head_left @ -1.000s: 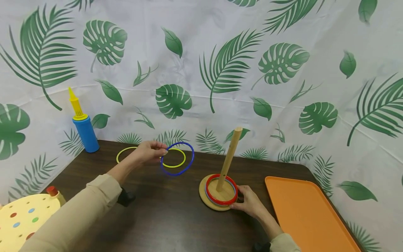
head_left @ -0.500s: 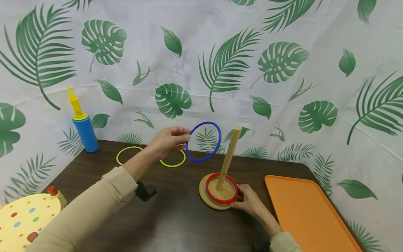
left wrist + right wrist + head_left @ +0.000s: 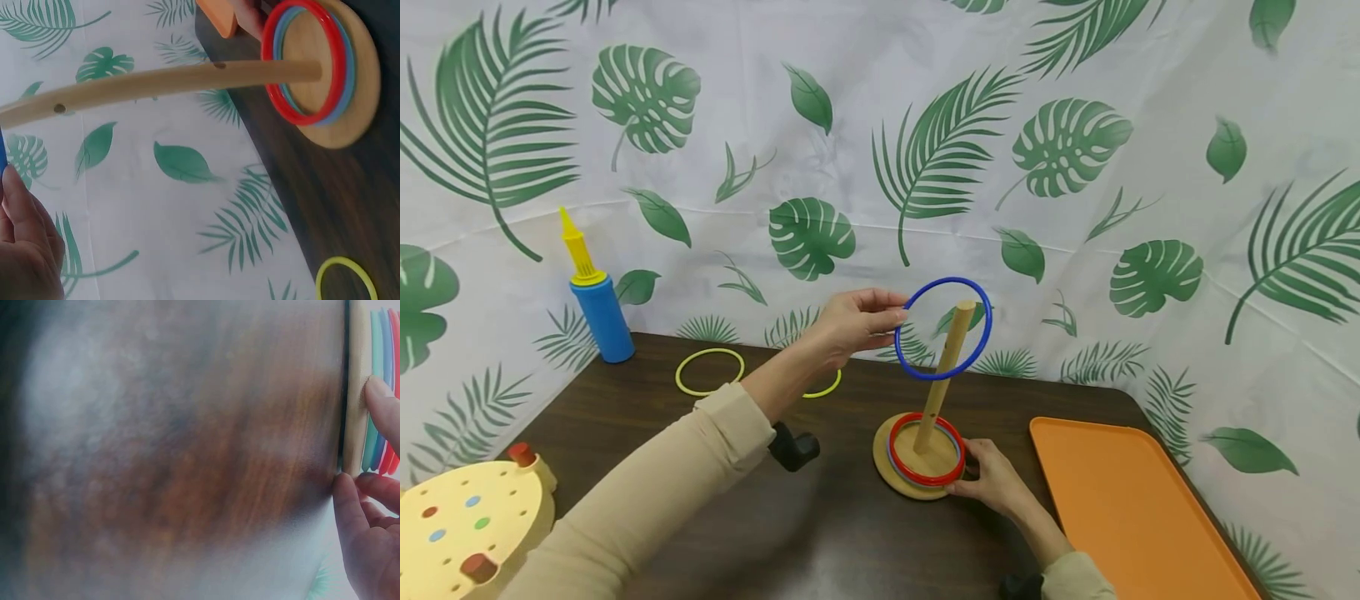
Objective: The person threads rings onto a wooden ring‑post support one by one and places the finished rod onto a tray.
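My left hand (image 3: pixel 861 321) pinches a blue ring (image 3: pixel 990 318) by its left side, tilted up at the top of a wooden peg (image 3: pixel 937 396). In the head view the peg's tip shows inside the ring's outline; whether it passes through, I cannot tell. The peg rises from a round wooden base (image 3: pixel 886 473). Around its foot lie a red ring (image 3: pixel 339 56) and, beneath it, bluish and green rings (image 3: pixel 376 447). With thumb and fingers my right hand (image 3: pixel 996 479) grips the base's right edge, beside the stacked rings.
Two yellow rings lie toward the table's back: one in full view (image 3: pixel 678 372), the other (image 3: pixel 835 386) partly behind my left arm. An orange tray (image 3: pixel 1120 500) is on the right. A blue and yellow pump (image 3: pixel 602 317) stands back left, a yellow pegged board (image 3: pixel 460 500) front left.
My left hand has carried the blue ring up and rightward, from above the yellow ring to the peg's top. The right hand stays on the base.
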Available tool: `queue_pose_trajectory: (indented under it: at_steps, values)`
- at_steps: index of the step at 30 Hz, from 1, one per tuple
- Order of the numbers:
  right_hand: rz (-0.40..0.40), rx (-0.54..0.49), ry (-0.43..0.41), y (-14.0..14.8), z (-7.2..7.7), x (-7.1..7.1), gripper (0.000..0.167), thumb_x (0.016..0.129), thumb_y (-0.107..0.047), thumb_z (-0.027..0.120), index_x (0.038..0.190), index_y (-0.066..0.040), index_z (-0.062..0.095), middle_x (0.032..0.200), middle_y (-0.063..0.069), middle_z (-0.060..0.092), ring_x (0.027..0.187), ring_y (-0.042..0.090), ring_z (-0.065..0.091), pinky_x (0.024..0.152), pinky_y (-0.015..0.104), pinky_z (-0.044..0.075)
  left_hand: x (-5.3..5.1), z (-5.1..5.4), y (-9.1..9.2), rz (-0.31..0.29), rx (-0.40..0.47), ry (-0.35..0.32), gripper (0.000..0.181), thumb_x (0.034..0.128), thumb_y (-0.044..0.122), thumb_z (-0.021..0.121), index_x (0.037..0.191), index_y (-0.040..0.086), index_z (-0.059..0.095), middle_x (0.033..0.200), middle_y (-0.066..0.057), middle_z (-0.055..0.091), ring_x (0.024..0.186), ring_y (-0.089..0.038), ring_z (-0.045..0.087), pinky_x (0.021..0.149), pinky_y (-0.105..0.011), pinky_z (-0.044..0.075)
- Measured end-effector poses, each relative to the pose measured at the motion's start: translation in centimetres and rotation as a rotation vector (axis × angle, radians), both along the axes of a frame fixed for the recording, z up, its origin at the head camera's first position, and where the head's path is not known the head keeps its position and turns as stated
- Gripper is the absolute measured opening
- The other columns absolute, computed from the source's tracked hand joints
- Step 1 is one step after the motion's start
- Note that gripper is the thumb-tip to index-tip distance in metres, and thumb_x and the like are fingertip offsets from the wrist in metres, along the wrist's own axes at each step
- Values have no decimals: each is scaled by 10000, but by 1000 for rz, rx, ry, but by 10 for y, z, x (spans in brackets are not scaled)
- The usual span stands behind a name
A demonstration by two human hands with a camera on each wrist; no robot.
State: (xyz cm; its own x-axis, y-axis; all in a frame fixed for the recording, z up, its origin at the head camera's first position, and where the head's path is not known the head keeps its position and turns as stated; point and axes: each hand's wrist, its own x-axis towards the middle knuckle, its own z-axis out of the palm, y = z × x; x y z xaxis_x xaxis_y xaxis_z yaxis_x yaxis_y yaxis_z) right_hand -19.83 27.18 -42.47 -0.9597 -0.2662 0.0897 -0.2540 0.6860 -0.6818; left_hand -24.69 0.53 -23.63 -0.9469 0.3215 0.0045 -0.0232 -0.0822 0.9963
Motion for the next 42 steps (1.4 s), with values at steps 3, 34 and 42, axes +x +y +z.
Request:
queue_pose_trajectory:
  at_steps: [3,34,42]
  values:
    - [-5,3,0,0,0,0,684,688,-122,837,1250,112,526,1151,215,522,1092,361,503,839,376,551,-1,-2,9,4,11,-18,252,886,76,640,1132,17,629,945,-27,632,852,-140,628,939,-428,496]
    - [-11,23,29,-1,2,3,675,673,-128,844,1237,94,546,1144,216,531,1094,368,498,864,424,532,-8,-100,28,74,-177,-148,203,860,48,665,1054,-12,673,875,-60,679,678,-88,606,675,-277,588]
    - [-7,60,65,-1,1,1,524,667,-168,851,1106,13,629,1097,144,573,1077,311,506,895,459,506,-6,-127,27,108,-255,-186,182,847,48,680,1018,-11,690,826,-50,677,585,-58,586,682,-315,593]
